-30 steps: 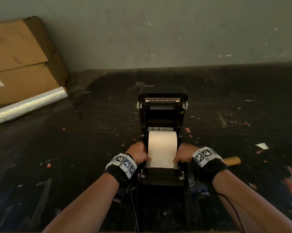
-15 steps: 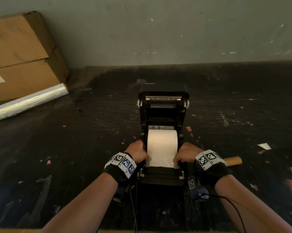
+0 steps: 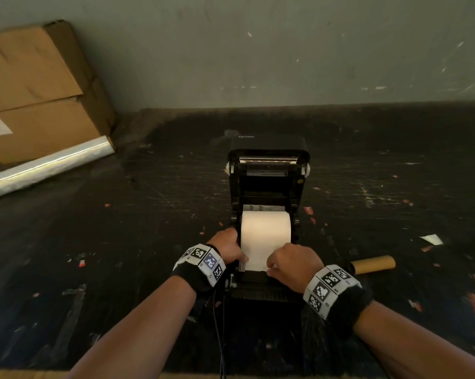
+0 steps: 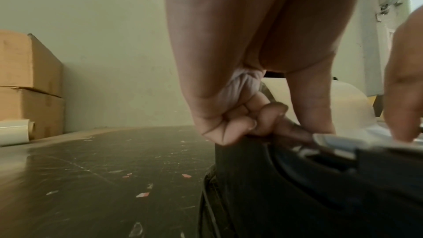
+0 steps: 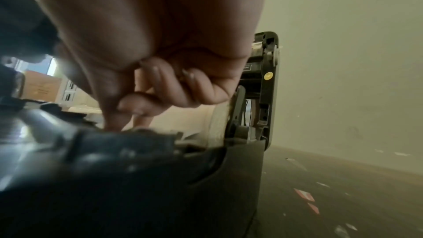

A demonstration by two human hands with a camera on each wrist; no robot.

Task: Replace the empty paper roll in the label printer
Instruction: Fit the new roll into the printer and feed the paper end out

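The black label printer [image 3: 268,149] stands open on the dark table, its lid tipped up and back. A white paper roll [image 3: 265,228] lies in its bay, with a strip of paper drawn toward me over the front. My left hand [image 3: 239,255] pinches the strip's left edge, with the thumb on top of the paper. My right hand [image 3: 274,263] lies over the strip's front right corner. The right wrist view shows the right hand [image 5: 123,115] pinching down there with thumb and forefinger. The other fingers of my left hand [image 4: 274,126] are curled. An empty brown cardboard core [image 3: 373,264] lies to the printer's right.
Stacked cardboard boxes [image 3: 34,99] and a roll of clear film [image 3: 47,168] sit at the far left against the wall. A white paper scrap [image 3: 432,239] and small red bits lie on the table at the right. A thin cable [image 3: 220,324] runs toward me from the printer's front.
My right hand has shifted left from the printer's right side onto the front right corner of the paper strip. The left hand stays at the left edge.
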